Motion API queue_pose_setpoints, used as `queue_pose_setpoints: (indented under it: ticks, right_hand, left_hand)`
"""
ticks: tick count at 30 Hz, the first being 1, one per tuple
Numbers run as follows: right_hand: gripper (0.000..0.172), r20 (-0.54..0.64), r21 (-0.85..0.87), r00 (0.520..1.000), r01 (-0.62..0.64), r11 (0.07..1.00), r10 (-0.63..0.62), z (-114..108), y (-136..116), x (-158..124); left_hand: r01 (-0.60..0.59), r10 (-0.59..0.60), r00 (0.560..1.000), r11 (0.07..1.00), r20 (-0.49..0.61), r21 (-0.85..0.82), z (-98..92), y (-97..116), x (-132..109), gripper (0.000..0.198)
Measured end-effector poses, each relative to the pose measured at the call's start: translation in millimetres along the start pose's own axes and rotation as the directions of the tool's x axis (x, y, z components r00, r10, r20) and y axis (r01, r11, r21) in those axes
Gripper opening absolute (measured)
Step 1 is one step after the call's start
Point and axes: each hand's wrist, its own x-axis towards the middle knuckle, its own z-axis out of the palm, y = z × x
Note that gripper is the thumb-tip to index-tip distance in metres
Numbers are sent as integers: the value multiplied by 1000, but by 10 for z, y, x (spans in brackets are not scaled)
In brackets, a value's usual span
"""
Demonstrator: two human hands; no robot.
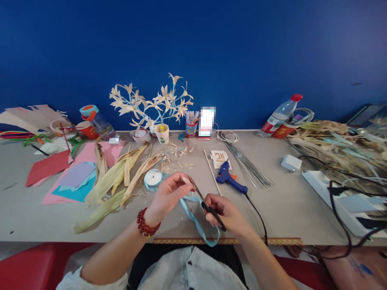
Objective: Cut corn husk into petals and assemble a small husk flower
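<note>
While the left hand (171, 192) pinches a pale scrap (187, 181), right hand (223, 213) curled round slim metal scissors (199, 193), glossy blue ribbon (198, 226) twisted between, ribbed dry husks (113, 181) on gray bench (284, 213).

husks (109, 181) lie left of the scissors (207, 206), the glue gun (231, 179) right.

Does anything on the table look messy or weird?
Yes, a bit: pale scraps lie scattered on the table, right of the white paper cup, perhaps as trimmings. The lit screen looks odd too, blurred into squares, so I can't tell what it shows. I see no spilled liquid.
</note>
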Motion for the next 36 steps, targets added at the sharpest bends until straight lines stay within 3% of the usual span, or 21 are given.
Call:
queue_pose_setpoints:
  ticks: [11, 17, 20, 23, 26, 33, 36]
  right_hand:
    - [54, -37, -27, 999, -8, 1000, 7, -52, 30, 1]
    - [51, -121, -20, 992, -23, 1000, 21, -57, 51, 9]
    - [47, -233, 25, 971, 56, 998, -49, -11, -12, 32]
    - [36, -346, -2, 913, 231, 973, -218, 69, -100, 87]
    - [29, -356, -24, 878, 332, 943, -319, 148, -134, 159]
    - [24, -405, 8, 847, 380, 925, -344, 248, -87, 241]
    - [31, -356, 16, 893, 299, 954, -274, 218, -64, 212]
  left_hand:
    - [69, -70, 997, 997, 21, 42, -22, 31, 0, 10]
    - [51, -54, 998, 992, 24, 119, -32, 49, 26, 11]
    - [50, -61, 997, 983, 57, 178, -37, 37, 36, 14]
    - [53, -80, 992, 968, 100, 247, -40, -5, 45, 16]
    - [54, -92, 989, 956, 120, 289, -30, -54, 47, 16]
    - [75, -82, 996, 979, 28, 189, 51, -128, 7, 15]
    - [15, -14, 1000, 976, -9, 219, 62, -133, -7, 19]
